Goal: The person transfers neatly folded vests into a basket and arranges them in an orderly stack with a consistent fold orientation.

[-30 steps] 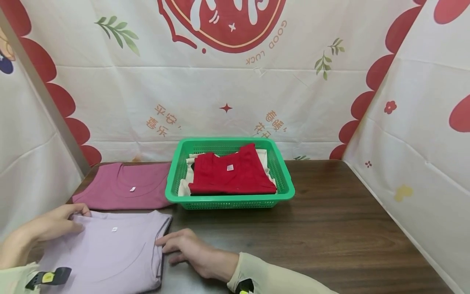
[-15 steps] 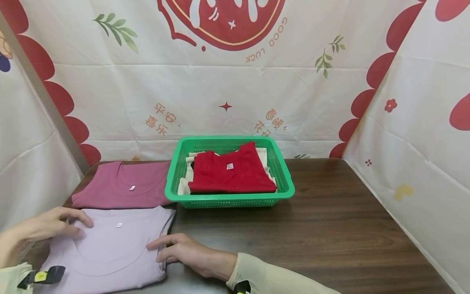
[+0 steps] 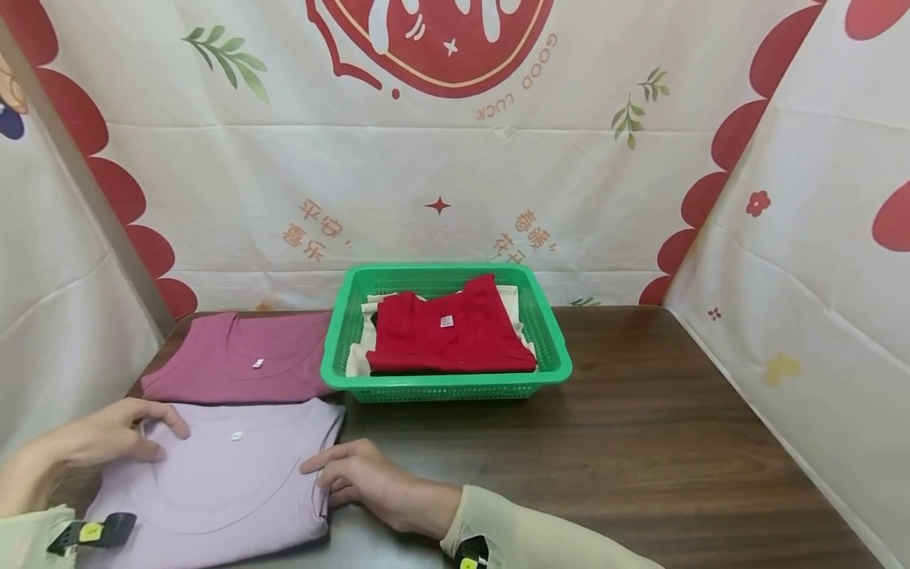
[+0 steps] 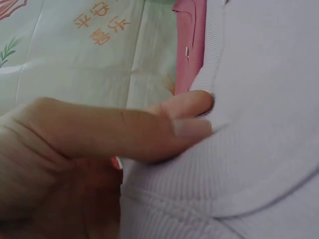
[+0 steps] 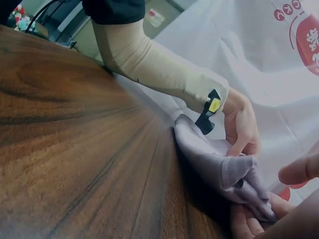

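A folded lavender shirt (image 3: 227,466) with a round neckline and a small white label lies at the front left of the table. At its left edge is my left hand (image 3: 117,433), thumb and forefinger over the ribbed cloth in the left wrist view, other fingers mostly hidden. My right hand (image 3: 377,482) grips the shirt's right folded side, forefinger over the top and other fingers at the edge. From the right wrist view, the folded layers (image 5: 239,174) bunch between both hands, with dark shadow underneath.
Behind the lavender shirt lies a folded rose-pink shirt (image 3: 245,359). A green plastic basket (image 3: 444,381) at the back centre holds a red folded shirt (image 3: 448,336) over cream cloth (image 3: 359,356). Printed white curtains (image 3: 426,158) enclose the wooden table (image 3: 604,458).
The lavender shirt has shifted a little right and away from me. My left forefinger has come further over its top. The right hand stays almost in place, and the basket has not moved.
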Demonstrator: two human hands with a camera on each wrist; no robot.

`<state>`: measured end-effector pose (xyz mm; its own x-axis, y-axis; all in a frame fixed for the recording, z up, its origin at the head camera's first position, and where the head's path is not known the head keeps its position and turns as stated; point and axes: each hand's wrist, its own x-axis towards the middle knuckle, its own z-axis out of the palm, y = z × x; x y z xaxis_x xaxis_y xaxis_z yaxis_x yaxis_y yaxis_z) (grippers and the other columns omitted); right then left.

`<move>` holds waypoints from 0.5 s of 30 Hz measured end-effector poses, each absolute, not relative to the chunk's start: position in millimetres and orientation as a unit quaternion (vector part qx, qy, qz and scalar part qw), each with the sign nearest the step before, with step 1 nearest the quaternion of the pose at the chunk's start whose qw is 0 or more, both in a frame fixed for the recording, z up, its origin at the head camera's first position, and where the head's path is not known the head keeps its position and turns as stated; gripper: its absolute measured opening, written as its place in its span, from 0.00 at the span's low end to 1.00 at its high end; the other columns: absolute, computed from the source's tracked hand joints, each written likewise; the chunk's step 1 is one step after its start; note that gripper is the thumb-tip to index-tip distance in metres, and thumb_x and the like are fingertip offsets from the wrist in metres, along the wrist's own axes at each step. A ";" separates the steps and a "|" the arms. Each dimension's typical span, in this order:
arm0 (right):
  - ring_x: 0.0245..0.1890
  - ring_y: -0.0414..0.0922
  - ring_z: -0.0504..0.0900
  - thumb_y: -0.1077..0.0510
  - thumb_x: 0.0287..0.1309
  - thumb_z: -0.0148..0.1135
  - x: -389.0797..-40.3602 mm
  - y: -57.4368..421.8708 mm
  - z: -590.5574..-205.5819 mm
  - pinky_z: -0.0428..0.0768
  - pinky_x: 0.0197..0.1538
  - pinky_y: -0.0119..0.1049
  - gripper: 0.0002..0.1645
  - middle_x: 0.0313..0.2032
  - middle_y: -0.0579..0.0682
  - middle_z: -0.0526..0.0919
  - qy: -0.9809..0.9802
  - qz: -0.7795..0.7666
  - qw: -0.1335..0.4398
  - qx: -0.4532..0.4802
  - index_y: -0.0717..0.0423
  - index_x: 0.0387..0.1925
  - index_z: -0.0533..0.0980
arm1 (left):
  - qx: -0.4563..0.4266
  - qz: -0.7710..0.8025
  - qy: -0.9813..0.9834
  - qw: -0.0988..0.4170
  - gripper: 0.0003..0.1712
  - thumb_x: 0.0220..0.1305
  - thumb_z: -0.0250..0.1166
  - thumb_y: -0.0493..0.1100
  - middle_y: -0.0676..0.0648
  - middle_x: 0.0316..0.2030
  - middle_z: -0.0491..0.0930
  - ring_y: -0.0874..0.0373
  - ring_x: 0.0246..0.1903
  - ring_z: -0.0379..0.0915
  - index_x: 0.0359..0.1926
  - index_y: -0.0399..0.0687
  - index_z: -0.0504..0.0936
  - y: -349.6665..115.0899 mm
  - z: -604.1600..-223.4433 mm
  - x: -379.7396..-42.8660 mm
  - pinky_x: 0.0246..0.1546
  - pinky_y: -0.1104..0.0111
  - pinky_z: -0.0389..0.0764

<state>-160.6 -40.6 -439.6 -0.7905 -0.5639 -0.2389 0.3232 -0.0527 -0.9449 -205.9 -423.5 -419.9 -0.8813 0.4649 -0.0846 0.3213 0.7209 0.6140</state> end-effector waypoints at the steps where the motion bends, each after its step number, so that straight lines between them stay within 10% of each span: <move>1: 0.21 0.35 0.74 0.68 0.44 0.52 -160.7 -40.5 -438.5 0.77 0.30 0.28 0.23 0.28 0.45 0.78 0.618 -0.722 0.298 -0.088 0.68 0.45 0.81 | 0.222 0.311 0.916 0.122 0.14 0.49 0.68 0.33 0.59 0.37 0.78 0.77 0.36 0.63 0.40 0.48 0.83 -422.4 -418.7 -206.3 0.33 0.75 0.65; 8: 0.23 0.37 0.70 0.68 0.42 0.58 -161.8 -39.7 -434.0 0.69 0.26 0.30 0.15 0.24 0.43 0.76 0.688 -0.696 0.196 -0.068 0.58 0.35 0.81 | 0.238 0.380 0.878 0.169 0.17 0.51 0.67 0.32 0.54 0.31 0.76 0.70 0.32 0.66 0.45 0.40 0.81 -412.2 -411.7 -206.7 0.29 0.72 0.65; 15: 0.21 0.35 0.71 0.68 0.44 0.64 -162.9 -37.7 -442.1 0.70 0.24 0.28 0.15 0.26 0.42 0.75 0.675 -0.684 0.239 -0.141 0.57 0.39 0.81 | 0.237 0.359 0.889 0.158 0.18 0.49 0.68 0.33 0.53 0.36 0.75 0.72 0.35 0.62 0.44 0.43 0.81 -407.2 -409.9 -202.6 0.31 0.72 0.63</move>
